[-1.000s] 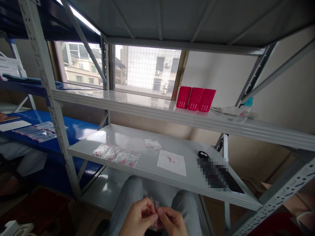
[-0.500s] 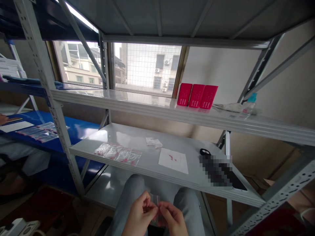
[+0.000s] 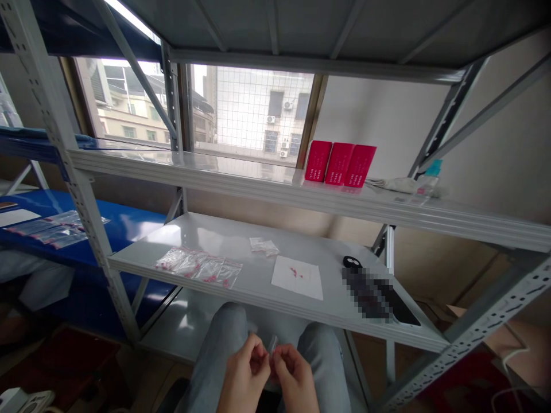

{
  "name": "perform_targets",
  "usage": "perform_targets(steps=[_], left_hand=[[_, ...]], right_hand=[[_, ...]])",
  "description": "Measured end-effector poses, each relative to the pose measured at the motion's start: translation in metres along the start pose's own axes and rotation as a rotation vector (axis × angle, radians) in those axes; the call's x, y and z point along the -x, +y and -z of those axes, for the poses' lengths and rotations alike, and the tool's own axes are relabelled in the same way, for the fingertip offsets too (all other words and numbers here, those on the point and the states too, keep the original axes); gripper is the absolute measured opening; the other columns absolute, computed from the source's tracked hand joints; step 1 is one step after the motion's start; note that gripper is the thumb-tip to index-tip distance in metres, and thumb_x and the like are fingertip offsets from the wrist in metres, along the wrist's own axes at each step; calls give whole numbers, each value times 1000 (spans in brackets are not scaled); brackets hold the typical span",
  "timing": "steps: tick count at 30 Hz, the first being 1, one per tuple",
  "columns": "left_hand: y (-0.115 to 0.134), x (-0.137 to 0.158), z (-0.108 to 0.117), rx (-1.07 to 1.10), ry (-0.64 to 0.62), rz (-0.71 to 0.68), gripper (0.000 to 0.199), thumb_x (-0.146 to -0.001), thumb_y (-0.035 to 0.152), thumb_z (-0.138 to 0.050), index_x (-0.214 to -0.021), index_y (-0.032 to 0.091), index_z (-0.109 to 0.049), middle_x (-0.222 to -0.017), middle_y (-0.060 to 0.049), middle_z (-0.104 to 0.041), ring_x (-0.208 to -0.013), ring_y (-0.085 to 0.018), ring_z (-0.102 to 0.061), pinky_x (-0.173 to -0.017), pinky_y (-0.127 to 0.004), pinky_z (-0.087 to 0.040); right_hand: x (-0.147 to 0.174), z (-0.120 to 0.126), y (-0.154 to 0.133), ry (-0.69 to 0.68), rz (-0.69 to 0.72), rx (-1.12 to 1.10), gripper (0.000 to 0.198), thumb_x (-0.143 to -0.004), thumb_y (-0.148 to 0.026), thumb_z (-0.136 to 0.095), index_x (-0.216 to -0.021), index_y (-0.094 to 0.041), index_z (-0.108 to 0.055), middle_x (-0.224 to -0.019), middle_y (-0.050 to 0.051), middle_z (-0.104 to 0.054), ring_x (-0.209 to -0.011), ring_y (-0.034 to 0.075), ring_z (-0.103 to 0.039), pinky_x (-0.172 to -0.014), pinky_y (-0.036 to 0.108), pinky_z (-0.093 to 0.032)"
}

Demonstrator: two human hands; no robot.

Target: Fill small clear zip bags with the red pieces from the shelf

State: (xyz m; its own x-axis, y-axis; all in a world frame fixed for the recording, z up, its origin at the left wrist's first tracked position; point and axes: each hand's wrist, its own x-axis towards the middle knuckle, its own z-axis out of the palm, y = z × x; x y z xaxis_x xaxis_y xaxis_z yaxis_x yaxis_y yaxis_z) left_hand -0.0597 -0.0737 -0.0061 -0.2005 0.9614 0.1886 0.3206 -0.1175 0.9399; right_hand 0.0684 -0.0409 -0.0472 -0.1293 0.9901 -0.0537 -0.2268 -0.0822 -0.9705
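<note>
My left hand (image 3: 243, 376) and my right hand (image 3: 297, 380) meet low in the view, above my knees in grey trousers. Both pinch a small clear plastic bag (image 3: 272, 345) between fingertips, its top edge sticking up between the hands. On the grey shelf (image 3: 224, 241) ahead lies a row of filled clear bags with pink bits (image 3: 198, 267), a small pile of clear bags (image 3: 264, 246), and a white paper sheet (image 3: 298, 277) with a few pink pieces on it.
A dark flat object, partly blurred (image 3: 379, 295), lies at the shelf's right end. Three red boxes (image 3: 340, 164) stand on the upper shelf by the window. A blue shelf (image 3: 124, 223) at left holds more bags. Metal uprights (image 3: 81, 189) flank the shelf.
The view has shifted slightly right and up. My hands stay together on the small bag, fingers working at its top edge.
</note>
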Motion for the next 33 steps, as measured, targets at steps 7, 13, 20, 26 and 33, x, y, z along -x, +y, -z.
perform_targets(steps=[7, 13, 20, 26, 33], left_hand=[[-12, 8, -8, -396, 5, -261, 18, -93, 15, -50, -88, 25, -64, -81, -4, -73, -71, -19, -73, -63, -24, -53], [-7, 11, -6, -396, 57, -369, 19, -99, 18, -49, -103, 26, -65, -86, -4, -73, -76, -19, -74, -67, -23, -54], [-31, 6, -8, -457, 133, -456, 22, -100, 22, -48, -87, 28, -65, -80, -4, -71, -77, -20, -72, -66, -25, -52], [-55, 3, -12, -593, 156, -461, 19, -94, 14, -51, -86, 28, -61, -79, -2, -70, -70, -20, -70, -63, -27, -49], [-40, 9, -6, -626, 50, -420, 22, -95, 13, -47, -82, 27, -57, -80, -2, -68, -71, -19, -71, -61, -26, -47]], right_hand=[[2, 3, -7, -44, 3, -12, 41, -74, -58, -79, -77, -19, -70, -71, 0, -65, -69, 17, -59, -67, 27, -49], [8, -5, -22, -58, 27, -54, 38, -77, -55, -79, -78, -19, -69, -73, 0, -65, -71, 16, -58, -69, 27, -49], [2, -7, 0, 6, 62, 61, 50, -74, -67, -75, -79, -18, -75, -67, 4, -68, -62, 18, -60, -58, 28, -48], [-3, -5, 18, 126, 125, 303, 64, -71, -82, -65, -75, -20, -77, -60, 5, -69, -55, 20, -60, -51, 29, -46], [3, 0, 5, 102, 187, 455, 59, -81, -76, -60, -85, -20, -79, -77, 10, -79, -71, 27, -72, -67, 31, -56]])
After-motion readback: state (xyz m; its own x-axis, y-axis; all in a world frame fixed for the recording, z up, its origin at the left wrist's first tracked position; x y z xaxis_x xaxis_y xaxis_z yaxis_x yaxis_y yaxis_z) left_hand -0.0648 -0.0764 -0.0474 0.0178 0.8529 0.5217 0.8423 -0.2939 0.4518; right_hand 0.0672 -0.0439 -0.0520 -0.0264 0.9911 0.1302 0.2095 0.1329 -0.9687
